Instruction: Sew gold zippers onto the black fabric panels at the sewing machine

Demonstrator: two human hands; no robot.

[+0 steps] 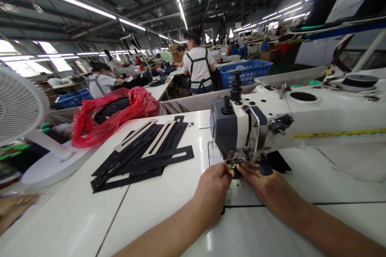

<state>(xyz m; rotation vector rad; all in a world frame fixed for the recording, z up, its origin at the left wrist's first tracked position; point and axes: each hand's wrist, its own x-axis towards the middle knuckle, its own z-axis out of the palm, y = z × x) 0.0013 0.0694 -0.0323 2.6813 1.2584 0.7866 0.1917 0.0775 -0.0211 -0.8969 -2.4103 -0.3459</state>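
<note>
My left hand (214, 184) is closed, thumb and fingertips pinched at the left side of the sewing machine's (241, 122) needle area. From the right, my right hand (263, 180) reaches under the machine head, its fingers pressed together on a black piece of material (279, 162). Part of that piece shows beyond the right hand; the rest is hidden by my hands and the presser foot. To the left lies a loose pile of black slotted strips (147, 164), with two beige slotted strips (159, 138) on top.
A red plastic bag (120, 108) with dark contents sits at the table's far left edge, beside a white fan (22, 104). Behind the table are a blue crate (245, 73) and several co-workers, one in a green apron (199, 66). A thread spool (360, 81) stands on the machine.
</note>
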